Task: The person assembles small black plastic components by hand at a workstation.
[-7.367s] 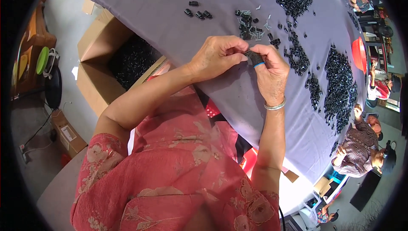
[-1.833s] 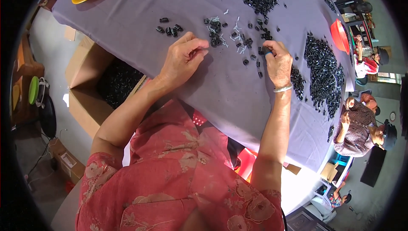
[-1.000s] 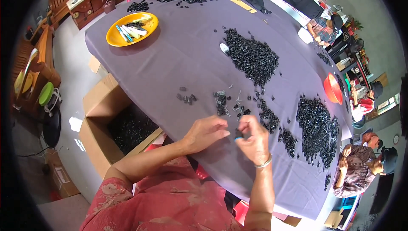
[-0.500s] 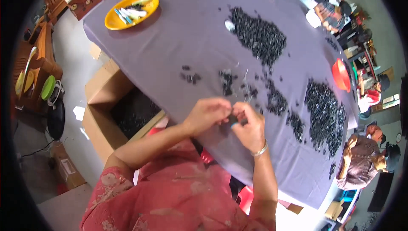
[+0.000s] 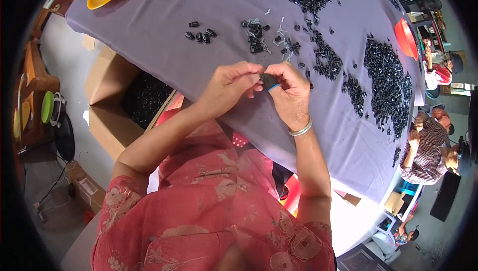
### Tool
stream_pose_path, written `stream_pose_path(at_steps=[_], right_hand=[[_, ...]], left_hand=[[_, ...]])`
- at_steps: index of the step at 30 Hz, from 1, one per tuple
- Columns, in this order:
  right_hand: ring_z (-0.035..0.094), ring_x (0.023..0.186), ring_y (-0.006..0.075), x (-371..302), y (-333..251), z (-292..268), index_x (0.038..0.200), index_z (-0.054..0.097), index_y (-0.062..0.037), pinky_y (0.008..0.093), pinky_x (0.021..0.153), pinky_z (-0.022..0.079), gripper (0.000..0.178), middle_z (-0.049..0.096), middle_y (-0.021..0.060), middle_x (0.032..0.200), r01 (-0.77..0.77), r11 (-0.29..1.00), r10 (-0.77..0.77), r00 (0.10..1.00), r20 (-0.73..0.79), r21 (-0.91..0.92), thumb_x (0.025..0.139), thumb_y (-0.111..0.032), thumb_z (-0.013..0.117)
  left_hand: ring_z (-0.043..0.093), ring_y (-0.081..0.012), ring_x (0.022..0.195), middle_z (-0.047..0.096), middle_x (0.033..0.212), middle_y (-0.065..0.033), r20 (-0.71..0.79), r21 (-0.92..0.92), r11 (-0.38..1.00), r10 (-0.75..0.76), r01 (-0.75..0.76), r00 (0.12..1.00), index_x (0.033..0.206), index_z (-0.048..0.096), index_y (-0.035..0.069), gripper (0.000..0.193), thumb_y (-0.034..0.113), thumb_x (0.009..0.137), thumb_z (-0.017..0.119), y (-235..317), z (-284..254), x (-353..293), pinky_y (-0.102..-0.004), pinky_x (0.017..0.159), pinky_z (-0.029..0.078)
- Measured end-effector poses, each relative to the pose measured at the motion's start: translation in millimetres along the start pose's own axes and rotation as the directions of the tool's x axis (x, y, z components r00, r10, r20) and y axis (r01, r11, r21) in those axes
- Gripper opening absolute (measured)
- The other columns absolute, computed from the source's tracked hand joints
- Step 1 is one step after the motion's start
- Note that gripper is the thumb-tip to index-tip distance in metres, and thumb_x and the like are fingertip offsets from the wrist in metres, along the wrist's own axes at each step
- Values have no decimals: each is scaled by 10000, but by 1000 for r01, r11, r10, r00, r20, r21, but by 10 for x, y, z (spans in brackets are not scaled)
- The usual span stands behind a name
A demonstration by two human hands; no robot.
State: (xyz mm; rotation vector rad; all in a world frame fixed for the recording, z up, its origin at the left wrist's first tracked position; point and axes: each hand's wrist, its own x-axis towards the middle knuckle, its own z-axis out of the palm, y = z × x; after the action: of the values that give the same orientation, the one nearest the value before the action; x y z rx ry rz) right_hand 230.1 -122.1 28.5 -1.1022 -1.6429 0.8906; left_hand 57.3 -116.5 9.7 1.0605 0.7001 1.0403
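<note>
My left hand [image 5: 233, 82] and my right hand [image 5: 290, 91] meet over the near edge of the cloth-covered table, fingertips together in a pinch. A dark cover with a blue rim [image 5: 270, 81] sits on my right thumb; it looks like a finger cot. Whatever the fingertips hold is too small and hidden to name. Just beyond my hands lie a cluster of small black plastic pieces [image 5: 255, 42] and thin clear slivers [image 5: 282, 31]. A smaller group of black pieces [image 5: 203, 37] lies to the left.
Larger heaps of black pieces [image 5: 386, 81] spread across the purple-grey cloth [image 5: 164, 37]. A yellow dish [image 5: 94, 1] with pale and blue tools stands far left, a red bowl [image 5: 406, 39] right. An open carton [image 5: 107, 126] of black pieces sits left of me. People [image 5: 428, 146] work at right.
The view has tilted, so the table and its heaps sit higher in the picture. My hands remain together, and the dark cover on my right thumb shows more clearly.
</note>
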Motion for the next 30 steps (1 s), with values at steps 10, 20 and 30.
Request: stream_pose_path(at_steps=[10,20,30], right_hand=[[579,757,72,6,-21,21,886,611,19,217,699,480,109,588,6,833,-53,991,53,999,0,127,840,115,593],[576,888,277,275,177,-586,993,657,-36,379,820,478,371,626,86,953,157,663,-206,978,24,-732,701,122,493],[542,927,274,215,126,-604,1041,667,-88,375,839,447,440,586,81,981,224,604,-124,974,188,-764,661,86,528]], left_hand=[[616,-116,776,666,899,-80,25,64,993,-101,99,995,1140,637,-32,254,137,958,583,109,-8,-10,-259,695,513],[595,-92,767,615,895,-30,-34,280,951,147,-131,989,1028,693,25,141,63,906,634,35,-85,63,-233,658,492],[543,-73,760,600,920,-16,-42,336,892,336,-303,941,1005,710,49,162,-4,858,669,-56,-142,127,-211,662,467]])
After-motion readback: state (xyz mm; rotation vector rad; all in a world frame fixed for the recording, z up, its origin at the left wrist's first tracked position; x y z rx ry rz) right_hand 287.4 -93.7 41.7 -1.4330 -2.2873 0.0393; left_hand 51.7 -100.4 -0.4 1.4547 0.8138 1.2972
